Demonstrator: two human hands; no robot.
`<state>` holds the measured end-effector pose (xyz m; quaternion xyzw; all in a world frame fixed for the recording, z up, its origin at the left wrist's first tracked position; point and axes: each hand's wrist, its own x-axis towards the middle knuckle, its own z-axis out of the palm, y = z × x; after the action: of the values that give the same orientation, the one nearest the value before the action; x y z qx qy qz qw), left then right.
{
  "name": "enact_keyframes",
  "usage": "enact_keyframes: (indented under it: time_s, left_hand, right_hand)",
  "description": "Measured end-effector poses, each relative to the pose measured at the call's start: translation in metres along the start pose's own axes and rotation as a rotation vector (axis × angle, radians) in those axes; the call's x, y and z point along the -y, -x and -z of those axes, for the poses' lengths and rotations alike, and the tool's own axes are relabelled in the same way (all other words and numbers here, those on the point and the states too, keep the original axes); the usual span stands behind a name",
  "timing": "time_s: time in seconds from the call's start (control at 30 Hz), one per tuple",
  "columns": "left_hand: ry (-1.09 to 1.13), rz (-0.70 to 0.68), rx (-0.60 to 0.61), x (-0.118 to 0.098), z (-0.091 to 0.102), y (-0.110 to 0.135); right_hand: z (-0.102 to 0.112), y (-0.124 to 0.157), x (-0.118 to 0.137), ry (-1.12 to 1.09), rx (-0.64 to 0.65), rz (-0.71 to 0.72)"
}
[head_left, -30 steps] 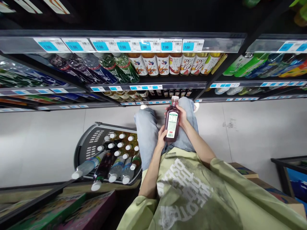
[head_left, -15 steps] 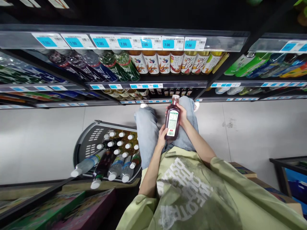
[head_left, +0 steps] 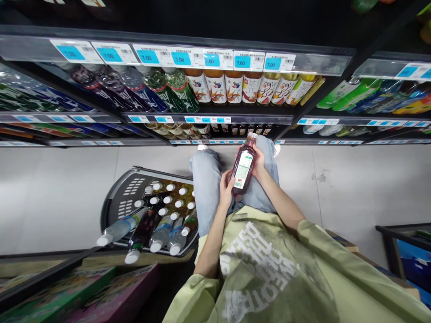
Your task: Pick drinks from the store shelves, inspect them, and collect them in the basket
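A dark red drink bottle with a white and green label and a clear cap is held over my lap, its cap end toward the shelves. My left hand grips its lower end, with the thumb on the label's edge. Around the upper right side wraps my right hand; some of its fingers are hidden behind the bottle. On the floor to my left stands a grey shopping basket. It holds several white-capped bottles, among them a dark bottle and a clear bottle lying across its rim.
Ahead runs a drinks shelf with price tags and rows of bottles, including tea bottles and soda bottles. Behind the basket are a green box and a pink box. A dark-framed stand is at right.
The bottle has tilted, its cap end leaning further right and its base shifting slightly left. Both hands stay on it. The view has shifted slightly.
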<state>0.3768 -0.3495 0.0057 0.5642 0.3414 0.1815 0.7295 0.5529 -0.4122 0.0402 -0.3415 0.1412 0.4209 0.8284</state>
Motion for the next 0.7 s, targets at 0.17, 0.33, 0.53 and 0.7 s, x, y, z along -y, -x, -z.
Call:
enact_keyframes:
  time_s: [0.17,0.33,0.53,0.7]
  left_hand:
    - [-0.157,-0.158,-0.003,-0.012,0.0,0.009]
    - [-0.214,-0.281,0.062,-0.007,-0.001,0.011]
    - [-0.305,-0.33,0.105,0.001,0.001,0.008]
    - [-0.302,-0.289,0.082,-0.001,0.002,0.01]
  right_hand:
    - [-0.004,0.002,0.003,0.005,-0.015,0.083]
    - [-0.004,0.005,0.007,0.091,0.019,0.118]
    - [-0.002,0.006,0.011,0.173,-0.007,0.118]
    - [-0.003,0.003,0.01,0.168,-0.031,0.087]
